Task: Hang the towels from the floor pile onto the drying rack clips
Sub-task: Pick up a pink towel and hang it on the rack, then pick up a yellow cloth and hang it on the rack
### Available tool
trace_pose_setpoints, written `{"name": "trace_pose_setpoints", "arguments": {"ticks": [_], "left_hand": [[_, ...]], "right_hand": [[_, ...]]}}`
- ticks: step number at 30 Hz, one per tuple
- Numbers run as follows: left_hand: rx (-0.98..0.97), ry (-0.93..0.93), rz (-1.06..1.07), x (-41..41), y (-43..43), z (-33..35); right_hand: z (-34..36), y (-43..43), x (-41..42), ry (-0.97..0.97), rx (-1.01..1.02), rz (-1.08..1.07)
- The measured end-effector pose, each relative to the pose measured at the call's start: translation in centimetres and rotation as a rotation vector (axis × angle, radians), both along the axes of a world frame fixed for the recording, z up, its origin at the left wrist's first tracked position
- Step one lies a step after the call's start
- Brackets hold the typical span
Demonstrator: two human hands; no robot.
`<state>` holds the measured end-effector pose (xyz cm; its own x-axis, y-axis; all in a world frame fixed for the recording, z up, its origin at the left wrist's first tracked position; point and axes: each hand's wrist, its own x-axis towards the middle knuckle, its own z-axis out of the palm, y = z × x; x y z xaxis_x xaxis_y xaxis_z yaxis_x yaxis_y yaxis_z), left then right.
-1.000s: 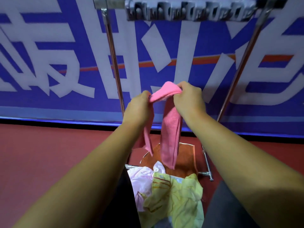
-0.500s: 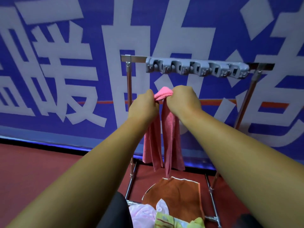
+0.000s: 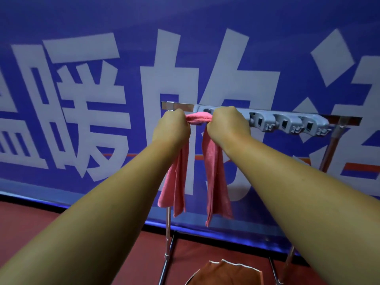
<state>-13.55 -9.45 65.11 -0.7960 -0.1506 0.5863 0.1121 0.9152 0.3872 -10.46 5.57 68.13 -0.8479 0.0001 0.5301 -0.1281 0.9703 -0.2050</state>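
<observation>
A pink towel [image 3: 214, 173] is stretched between my two hands, its two ends hanging down below them. My left hand [image 3: 171, 128] grips its left part and my right hand [image 3: 227, 124] grips its right part. The short bunched span between the fists sits right at the left end of the grey clip strip [image 3: 287, 123] on the drying rack's top bar [image 3: 176, 105]. My right hand hides the leftmost clips, so I cannot tell whether the towel is in one. The clips to the right hold nothing.
The rack's metal legs [image 3: 167, 241] stand on the red floor in front of a blue banner wall [image 3: 82, 99] with large white characters. A brown towel [image 3: 224, 273] lies on the floor at the bottom edge, between the legs.
Both hands have risen with the pink towel from below the clip strip up to its left end and moved slightly apart. The view tilted up, so most of the floor pile dropped out of sight.
</observation>
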Motion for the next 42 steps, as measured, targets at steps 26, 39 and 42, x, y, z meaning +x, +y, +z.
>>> {"name": "trace_pose_setpoints", "arguments": {"ticks": [26, 39, 42], "left_hand": [[0.107, -0.110, -0.178, -3.8, -0.8, -4.4], [0.141, -0.626, -0.177, -2.3, -0.6, -20.0], [0.098, -0.734, -0.144, -1.2, -0.2, -25.6]], "right_hand": [[-5.6, -1.0, -5.2, -0.057, -0.043, -0.017], [-21.7, 1.1, -2.2, -0.655, -0.001, 0.004], [-26.4, 1.9, -2.1, -0.800, -0.045, -0.020]]}}
